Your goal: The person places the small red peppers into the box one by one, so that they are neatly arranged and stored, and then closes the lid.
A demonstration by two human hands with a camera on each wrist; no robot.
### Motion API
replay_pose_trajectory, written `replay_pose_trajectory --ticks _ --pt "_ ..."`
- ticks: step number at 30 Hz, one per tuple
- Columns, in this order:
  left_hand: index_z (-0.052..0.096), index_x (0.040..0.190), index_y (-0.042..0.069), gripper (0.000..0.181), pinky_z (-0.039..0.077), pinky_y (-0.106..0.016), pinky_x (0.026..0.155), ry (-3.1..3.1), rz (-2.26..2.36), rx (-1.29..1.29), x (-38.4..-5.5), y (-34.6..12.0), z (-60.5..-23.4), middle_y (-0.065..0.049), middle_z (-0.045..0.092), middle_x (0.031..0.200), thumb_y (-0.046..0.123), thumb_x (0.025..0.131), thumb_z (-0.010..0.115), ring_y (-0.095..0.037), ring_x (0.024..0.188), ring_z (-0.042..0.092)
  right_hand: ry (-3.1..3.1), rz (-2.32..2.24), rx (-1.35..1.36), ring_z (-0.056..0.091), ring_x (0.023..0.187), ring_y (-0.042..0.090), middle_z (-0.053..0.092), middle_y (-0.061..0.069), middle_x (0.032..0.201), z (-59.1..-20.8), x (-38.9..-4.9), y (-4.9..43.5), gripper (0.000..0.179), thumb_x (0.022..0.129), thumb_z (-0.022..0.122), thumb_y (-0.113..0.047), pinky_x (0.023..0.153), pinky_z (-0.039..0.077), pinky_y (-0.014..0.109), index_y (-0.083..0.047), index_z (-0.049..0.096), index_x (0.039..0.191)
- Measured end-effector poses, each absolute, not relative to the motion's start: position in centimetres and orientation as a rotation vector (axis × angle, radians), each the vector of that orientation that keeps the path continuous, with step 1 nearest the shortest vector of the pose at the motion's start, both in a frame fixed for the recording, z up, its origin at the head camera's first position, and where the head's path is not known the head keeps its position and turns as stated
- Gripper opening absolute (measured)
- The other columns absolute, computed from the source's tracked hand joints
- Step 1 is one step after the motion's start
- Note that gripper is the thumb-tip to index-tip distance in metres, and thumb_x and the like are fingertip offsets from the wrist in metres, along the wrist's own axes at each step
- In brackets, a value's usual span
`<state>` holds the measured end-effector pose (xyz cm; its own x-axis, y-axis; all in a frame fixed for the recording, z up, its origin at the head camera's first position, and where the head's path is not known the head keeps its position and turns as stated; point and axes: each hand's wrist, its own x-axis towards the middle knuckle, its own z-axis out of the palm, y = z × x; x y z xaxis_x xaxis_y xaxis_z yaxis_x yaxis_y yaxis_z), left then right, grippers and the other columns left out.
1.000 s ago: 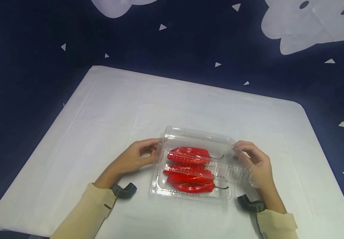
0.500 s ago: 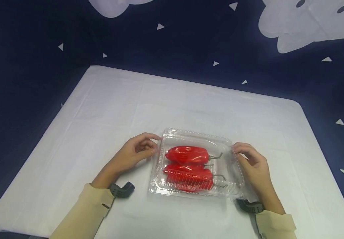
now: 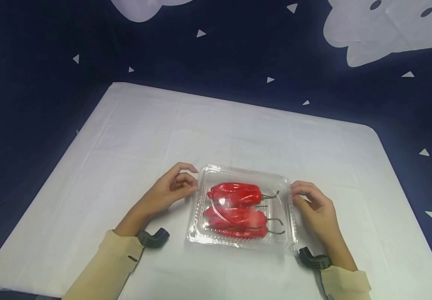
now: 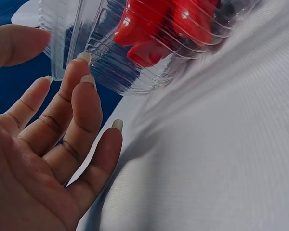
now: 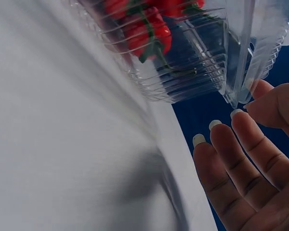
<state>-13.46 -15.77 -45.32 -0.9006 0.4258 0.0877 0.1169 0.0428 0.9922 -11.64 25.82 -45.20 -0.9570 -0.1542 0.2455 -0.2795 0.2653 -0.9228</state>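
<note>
A clear plastic clamshell container (image 3: 244, 246) rests on the white table, its lid lying over the base. Several red peppers (image 3: 236, 193) with thin stems show through it, also as red shapes (image 4: 144, 29) in the left wrist view. At the container's left edge my left hand (image 3: 174, 187) has loosely bent fingers; the fingertips (image 4: 82, 60) lie close to the rim, and contact is hard to tell. My right hand (image 3: 317, 206) is at the right edge, thumb and a finger pinching the rim (image 5: 241, 91) near its upper corner. Its other fingers are spread below.
A white cloth covers the table (image 3: 133, 137), with a dark blue patterned backdrop (image 3: 231, 50) behind it. A dark device (image 3: 155, 238) sits on the left wrist, and another dark device (image 3: 313, 259) on the right wrist.
The lid has come down over the base, its raised front side lowering toward me. My left hand has eased slightly away from the rim; the right hand has stayed at its edge.
</note>
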Motion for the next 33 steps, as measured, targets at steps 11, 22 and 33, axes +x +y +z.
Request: replay_pose_trajectory --ticks 11,22,33 --pt "0.046 0.134 0.002 0.043 0.052 -0.026 0.077 2.077 1.958 0.607 -13.3 -15.5 -45.2 -0.014 0.067 0.101 -0.001 0.096 0.067 -0.021 0.088 0.061 -2.457 1.727 0.384 0.058 0.122 0.020 0.060 0.014 0.127 -44.7 -9.8 26.0 0.021 0.098 0.060 0.009 0.097 0.053 0.025 0.010 0.066 0.118" --pt "0.049 0.134 0.003 0.042 0.053 -0.027 0.079 2.102 1.953 0.632 -13.4 -15.6 -45.6 -0.013 0.067 0.101 0.000 0.097 0.067 -0.021 0.090 0.062 -2.448 1.708 0.409 0.066 0.110 0.019 0.058 0.013 0.130 -44.1 -6.1 26.7 0.026 0.098 0.054 0.013 0.086 0.058 0.029 0.013 0.062 0.123" --pt "0.048 0.135 0.002 0.042 0.052 -0.026 0.077 2.091 1.959 0.640 -13.5 -15.5 -45.7 -0.012 0.066 0.100 -0.001 0.097 0.065 -0.019 0.088 0.062 -2.438 1.825 0.303 0.067 0.107 0.013 0.065 0.007 0.125 -44.4 -2.4 25.7 0.030 0.101 0.050 0.011 0.083 0.059 0.026 0.013 0.055 0.131"
